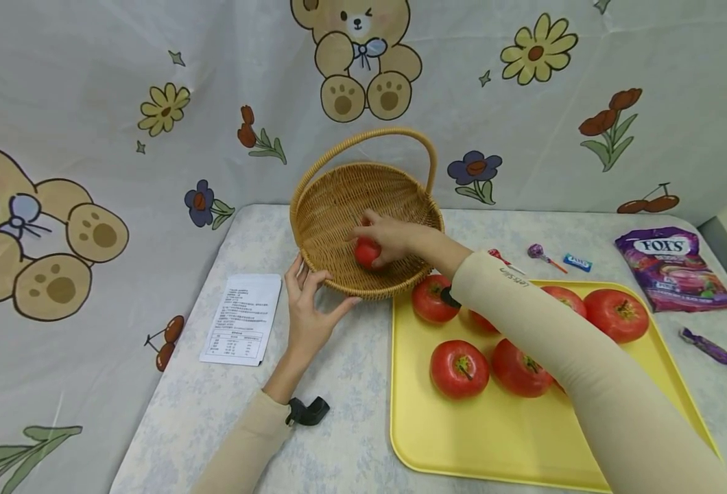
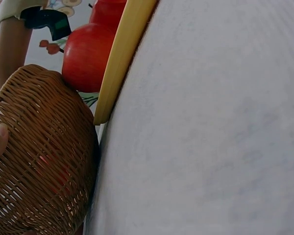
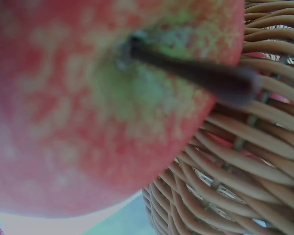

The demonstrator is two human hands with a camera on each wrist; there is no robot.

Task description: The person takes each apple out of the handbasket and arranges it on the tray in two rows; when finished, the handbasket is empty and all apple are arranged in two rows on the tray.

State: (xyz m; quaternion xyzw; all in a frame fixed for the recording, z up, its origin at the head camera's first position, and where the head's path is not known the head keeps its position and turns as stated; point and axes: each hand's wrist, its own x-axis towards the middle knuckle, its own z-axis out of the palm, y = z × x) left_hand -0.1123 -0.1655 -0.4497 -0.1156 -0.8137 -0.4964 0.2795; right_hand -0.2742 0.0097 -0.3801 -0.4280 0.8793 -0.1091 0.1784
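Note:
A wicker basket (image 1: 332, 214) with a tall handle leans at the back, its opening tipped toward me. My left hand (image 1: 308, 315) grips its front left rim, fingers at the edge and thumb along the outside. Inside the basket, my right hand (image 1: 394, 237) holds a red apple (image 1: 366, 254) low near the front wall. Red shows through the weave of the basket (image 2: 44, 132) in the left wrist view. Close to the right wrist camera, a large apple (image 3: 112, 122) with a dark stem fills much of the picture beside the basket's weave (image 3: 255, 142).
A yellow tray (image 1: 481, 439) with several red apples (image 1: 459, 369) stands at the right, partly under my right forearm. Beyond it lie a lollipop (image 1: 545, 256), a small blue candy (image 1: 577, 261), a purple candy bag (image 1: 672, 267) and a wrapped candy (image 1: 711, 346). A printed sheet (image 1: 242, 319) lies left.

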